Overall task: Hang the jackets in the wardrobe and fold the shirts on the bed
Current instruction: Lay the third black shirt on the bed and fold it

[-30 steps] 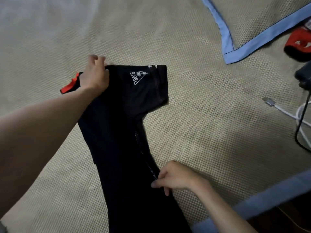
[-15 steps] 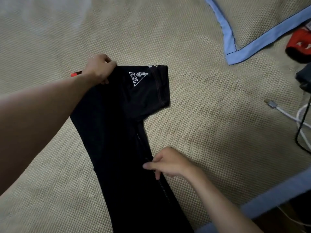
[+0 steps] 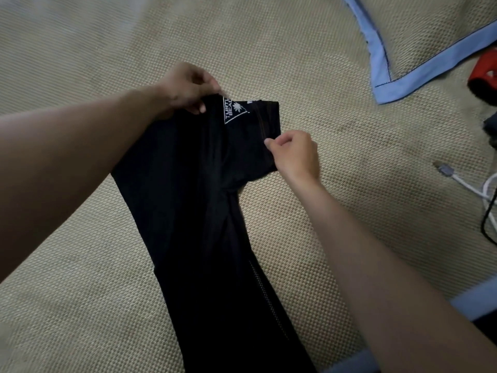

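Note:
A black shirt (image 3: 204,224) with a white triangular logo lies lengthwise on the beige woven bed mat (image 3: 80,305), folded narrow, its lower end running off the bottom of the frame. My left hand (image 3: 188,88) pinches the shirt's top edge beside the logo. My right hand (image 3: 295,154) has curled fingers on the edge of the short sleeve that sticks out to the right.
A pillow (image 3: 430,30) with blue trim lies at the top right. A red and black item (image 3: 484,76) sits at the right edge. A white cable (image 3: 462,181) and a black cable (image 3: 486,219) lie right. The mat's blue border (image 3: 473,300) runs bottom right.
My right hand has moved up from the shirt's side seam to the sleeve edge. My left hand shifted right along the top edge, and the red collar part is hidden now.

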Tool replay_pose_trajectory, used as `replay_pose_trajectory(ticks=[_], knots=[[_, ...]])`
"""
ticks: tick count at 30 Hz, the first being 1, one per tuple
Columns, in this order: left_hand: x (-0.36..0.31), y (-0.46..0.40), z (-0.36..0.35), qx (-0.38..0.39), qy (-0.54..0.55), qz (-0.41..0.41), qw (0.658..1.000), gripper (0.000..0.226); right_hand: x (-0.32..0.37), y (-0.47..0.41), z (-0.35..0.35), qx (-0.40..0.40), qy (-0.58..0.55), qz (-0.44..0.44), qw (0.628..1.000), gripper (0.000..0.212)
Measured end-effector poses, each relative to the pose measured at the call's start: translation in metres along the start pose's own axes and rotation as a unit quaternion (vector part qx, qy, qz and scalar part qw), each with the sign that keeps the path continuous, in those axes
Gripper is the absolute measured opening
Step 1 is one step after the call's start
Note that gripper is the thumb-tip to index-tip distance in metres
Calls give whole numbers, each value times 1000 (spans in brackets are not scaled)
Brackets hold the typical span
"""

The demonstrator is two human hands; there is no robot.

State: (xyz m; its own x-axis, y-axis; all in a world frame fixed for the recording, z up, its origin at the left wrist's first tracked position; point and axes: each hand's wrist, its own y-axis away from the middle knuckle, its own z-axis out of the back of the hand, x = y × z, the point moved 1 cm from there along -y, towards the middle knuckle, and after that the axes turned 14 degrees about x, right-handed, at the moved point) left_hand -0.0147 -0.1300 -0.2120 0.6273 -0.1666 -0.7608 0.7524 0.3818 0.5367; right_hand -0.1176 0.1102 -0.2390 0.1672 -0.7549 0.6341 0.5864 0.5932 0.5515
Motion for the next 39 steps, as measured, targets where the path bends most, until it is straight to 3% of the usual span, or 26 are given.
replay_pose_trajectory(ticks=[3,6,9,15,18,21,23,26,31,34,36,39], knots=[[-4,-3,-4,-17,-26,16,999,18,-6,-2,0,0,21,20,1000,30],[-7,-4,-8,60,-130,50,988,33,1,-5,-5,-10,88,58,994,47],[-5,-8,-11,75,-163,31,983,12,18,-19,-7,-20,74,58,995,40],[-7,-11,-26,-3,-19,-31,999,10,17,-30,9,-19,-48,34,998,14],[-4,-7,-28,-39,-78,-27,996,21,8,-29,16,9,-39,35,999,19],[-1,12,-24,-185,-198,-43,962,24,10,-25,16,23,-20,27,999,41],[3,35,-29,-252,-164,-69,951,16,12,-20,13,60,19,29,998,43],[24,70,-49,-270,-110,-94,952,19,8,-15,8,103,59,35,992,35],[55,112,-100,-281,-171,-20,944,31,-1,-13,17,87,-3,34,996,27],[67,110,-123,-226,-251,40,940,50,-6,-11,21,94,117,10,989,37],[73,101,-130,-194,-309,66,929,61,0,-8,22,46,208,4,977,50],[79,86,-129,-187,-344,99,915,64,16,-8,12,9,205,62,977,66]])
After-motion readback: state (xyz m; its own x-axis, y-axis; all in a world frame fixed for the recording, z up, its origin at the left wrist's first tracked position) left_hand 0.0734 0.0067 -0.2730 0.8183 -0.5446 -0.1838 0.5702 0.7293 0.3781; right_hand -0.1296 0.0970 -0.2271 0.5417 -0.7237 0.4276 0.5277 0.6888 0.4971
